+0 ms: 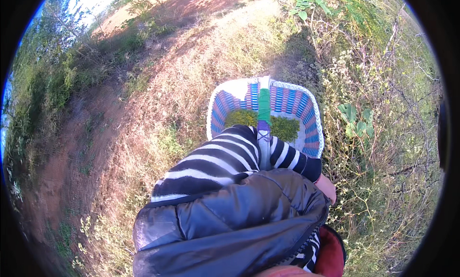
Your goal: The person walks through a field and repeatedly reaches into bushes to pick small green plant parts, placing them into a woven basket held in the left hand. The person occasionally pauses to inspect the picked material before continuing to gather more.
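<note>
My left arm, in a black-and-white striped sleeve [212, 158], passes under the upright handle [264, 104] of a woven basket [313, 133], which hangs in front of me. Green and purple wrapping covers part of the handle. Small yellow-green plant pieces [285, 129] lie inside the basket. Past the cuff, my left hand [327, 190] shows only in part beside my dark jacket [230, 219]; its fingers and anything in them are hidden. My right hand is out of view. A strip of skin at the bottom edge is too cropped to identify.
Dry grass and low weeds [179, 108] cover the ground ahead. Tangled thin stems and a broad-leaved plant [357, 120] stand close on the right. Bare reddish soil [64, 172] runs along the left, with green bushes [46, 90] beyond it.
</note>
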The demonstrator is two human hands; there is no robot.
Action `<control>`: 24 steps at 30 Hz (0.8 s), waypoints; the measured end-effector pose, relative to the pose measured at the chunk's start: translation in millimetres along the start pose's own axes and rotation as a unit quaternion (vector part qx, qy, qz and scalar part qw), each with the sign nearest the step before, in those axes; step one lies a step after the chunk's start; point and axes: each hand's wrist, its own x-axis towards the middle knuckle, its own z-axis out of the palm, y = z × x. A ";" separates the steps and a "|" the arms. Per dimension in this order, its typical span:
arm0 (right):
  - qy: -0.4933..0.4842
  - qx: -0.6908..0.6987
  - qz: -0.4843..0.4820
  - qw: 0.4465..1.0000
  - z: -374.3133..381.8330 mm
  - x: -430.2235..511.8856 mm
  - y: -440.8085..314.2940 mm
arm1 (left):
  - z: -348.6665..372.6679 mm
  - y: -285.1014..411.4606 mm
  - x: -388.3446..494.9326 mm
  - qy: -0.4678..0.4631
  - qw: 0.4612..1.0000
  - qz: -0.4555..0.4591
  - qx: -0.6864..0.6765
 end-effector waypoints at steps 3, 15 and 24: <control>0.022 0.001 0.012 1.000 -12.6 -18.2 25.6 | -3.2 11.1 6.5 -0.009 1.000 0.009 -0.005; 0.269 0.012 0.098 0.958 -9.9 -246.8 13.5 | -35.8 -7.2 6.4 -0.180 0.983 0.001 0.020; 0.280 0.681 -0.014 0.677 -135.9 -217.6 -147.4 | -31.4 -11.0 62.8 -0.150 0.949 -0.052 -0.273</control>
